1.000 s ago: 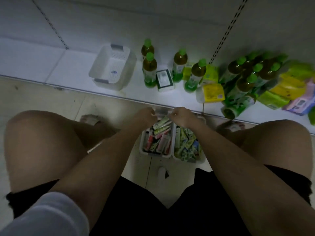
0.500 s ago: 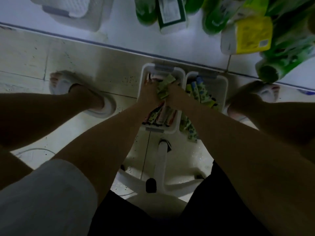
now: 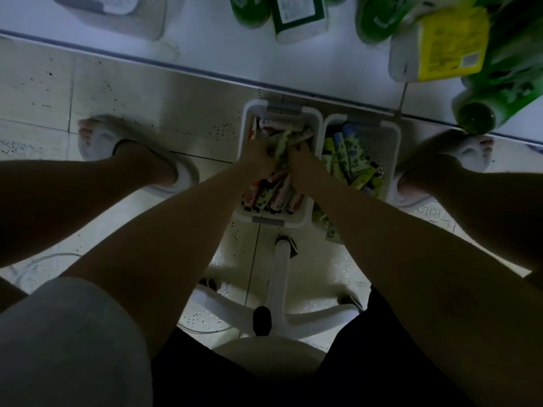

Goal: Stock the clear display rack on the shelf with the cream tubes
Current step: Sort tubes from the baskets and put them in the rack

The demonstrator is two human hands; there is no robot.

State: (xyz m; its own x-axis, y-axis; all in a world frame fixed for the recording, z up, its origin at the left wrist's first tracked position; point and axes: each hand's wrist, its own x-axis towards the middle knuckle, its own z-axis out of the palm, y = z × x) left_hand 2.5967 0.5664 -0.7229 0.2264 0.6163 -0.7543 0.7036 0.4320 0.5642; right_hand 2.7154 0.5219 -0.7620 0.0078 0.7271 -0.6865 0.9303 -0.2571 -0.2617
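Note:
Two white baskets stand on the floor between my feet. The left basket (image 3: 310,124) holds several cream tubes with red and green print (image 3: 276,195). The right basket (image 3: 392,148) holds green and blue tubes (image 3: 349,154). Both my hands are down inside the left basket. My left hand (image 3: 258,155) and my right hand (image 3: 299,158) together grip a bunch of greenish tubes (image 3: 282,145) between them. The clear display rack is not in view.
The white shelf (image 3: 205,48) runs across the top, with a white bin (image 3: 117,13) at the left, green bottles (image 3: 476,113), a white-and-green box (image 3: 299,16) and a yellow pack (image 3: 440,45). A white chair base (image 3: 279,289) sits under me. My slippered feet flank the baskets.
The view has tilted down from the shelf to the floor. Both hands dropped from above the baskets into the left basket and closed round a bunch of tubes.

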